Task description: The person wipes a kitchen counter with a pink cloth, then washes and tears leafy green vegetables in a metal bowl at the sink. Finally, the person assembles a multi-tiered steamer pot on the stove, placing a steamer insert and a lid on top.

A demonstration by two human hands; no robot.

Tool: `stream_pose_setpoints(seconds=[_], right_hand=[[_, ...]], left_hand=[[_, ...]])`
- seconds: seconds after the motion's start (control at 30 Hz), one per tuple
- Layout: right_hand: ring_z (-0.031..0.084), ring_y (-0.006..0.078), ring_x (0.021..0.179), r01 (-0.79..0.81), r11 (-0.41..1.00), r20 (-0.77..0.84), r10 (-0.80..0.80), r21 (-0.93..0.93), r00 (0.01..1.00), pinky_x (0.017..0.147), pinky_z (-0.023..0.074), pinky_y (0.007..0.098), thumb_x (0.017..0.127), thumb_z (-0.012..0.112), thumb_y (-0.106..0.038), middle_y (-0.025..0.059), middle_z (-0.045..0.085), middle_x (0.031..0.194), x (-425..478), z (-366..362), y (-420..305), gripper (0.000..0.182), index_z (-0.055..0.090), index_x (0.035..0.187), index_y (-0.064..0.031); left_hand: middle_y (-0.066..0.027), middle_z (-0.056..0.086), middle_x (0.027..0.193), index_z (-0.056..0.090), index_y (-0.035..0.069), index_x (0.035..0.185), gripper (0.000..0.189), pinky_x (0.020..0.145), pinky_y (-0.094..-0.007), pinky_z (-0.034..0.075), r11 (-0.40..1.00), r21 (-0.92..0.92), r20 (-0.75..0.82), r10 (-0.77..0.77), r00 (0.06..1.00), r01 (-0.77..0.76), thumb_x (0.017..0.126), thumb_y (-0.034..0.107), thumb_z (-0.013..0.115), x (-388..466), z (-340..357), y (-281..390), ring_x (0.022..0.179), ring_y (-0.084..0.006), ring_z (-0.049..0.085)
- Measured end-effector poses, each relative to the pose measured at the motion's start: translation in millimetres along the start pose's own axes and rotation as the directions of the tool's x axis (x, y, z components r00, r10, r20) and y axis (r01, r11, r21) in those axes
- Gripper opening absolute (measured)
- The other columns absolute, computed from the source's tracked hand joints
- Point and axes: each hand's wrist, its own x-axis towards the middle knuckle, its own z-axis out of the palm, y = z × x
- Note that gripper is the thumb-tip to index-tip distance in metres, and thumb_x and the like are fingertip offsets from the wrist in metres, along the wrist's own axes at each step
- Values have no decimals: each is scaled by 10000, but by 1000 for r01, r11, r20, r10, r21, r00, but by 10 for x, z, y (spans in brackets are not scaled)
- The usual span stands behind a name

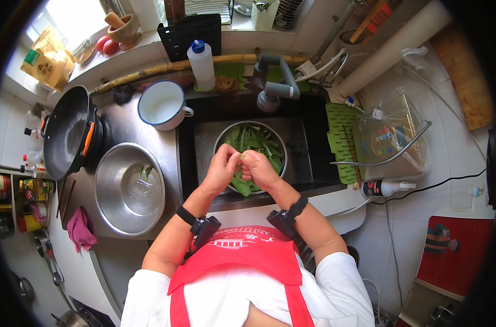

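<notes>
Both hands meet over a round metal bowl [286, 153] of green leafy vegetables [252, 137] in the dark sink [305, 143]. My left hand [222, 168] and my right hand [259, 167] pinch a leafy green stem [243, 157] between them, fingertips touching. Its leaf [241, 186] appears to hang below the hands, over the bowl's near side; the fingers hide part of the stem. Left of the sink, a large stainless steel basin [121, 204] holds a few small leaf pieces [146, 173].
A grey faucet [276, 90] reaches over the sink's back. An enamel mug [162, 106] and a black wok [68, 131] stand to the left. A plastic bottle [201, 67] is behind the sink. On the right lie a green mat [340, 139] and a flexible metal hose [387, 160].
</notes>
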Motion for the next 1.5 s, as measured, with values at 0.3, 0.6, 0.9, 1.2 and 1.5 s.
stream_pose_setpoints(seconds=[0.3,0.6,0.9,1.2,1.5], right_hand=[[610,277,900,141,53,73,-649,-989,757,773,478,355,932,419,-243,192,626,946,309,-842,340,349,545,1086,43],[598,217,920,-176,937,-24,192,302,981,799,503,338,995,330,-287,132,581,1047,-547,-258,-72,377,516,1117,18],[622,215,819,-382,900,-185,420,210,889,712,512,309,940,457,-182,133,621,912,-2168,-874,530,264,590,956,45],[552,314,988,12,925,-910,372,380,182,852,455,410,832,559,-84,180,573,1026,-3460,-2476,2917,219,549,999,58],[637,145,783,-500,830,-454,357,-247,816,709,523,243,933,484,-193,77,636,927,-2410,-792,33,244,592,998,16]], left_hand=[[-28,570,814,527,35,933,140,638,-227,483,945,-309,-94,-145,985,109,904,166,565,-29,-78,-75,676,-92,549],[-54,636,837,637,77,806,204,751,-361,439,744,399,379,399,835,-536,638,123,743,-149,154,79,805,-267,553],[-21,641,858,652,9,951,175,695,-211,442,994,71,137,-92,986,83,875,158,599,-11,6,-230,780,-81,564],[-22,633,883,619,12,993,221,662,-189,424,954,-75,115,-280,953,290,904,208,571,195,-25,-347,729,-52,524],[-53,624,998,586,0,1105,309,728,-241,478,954,22,-16,-299,954,299,846,161,637,376,-205,-578,873,-120,583]])
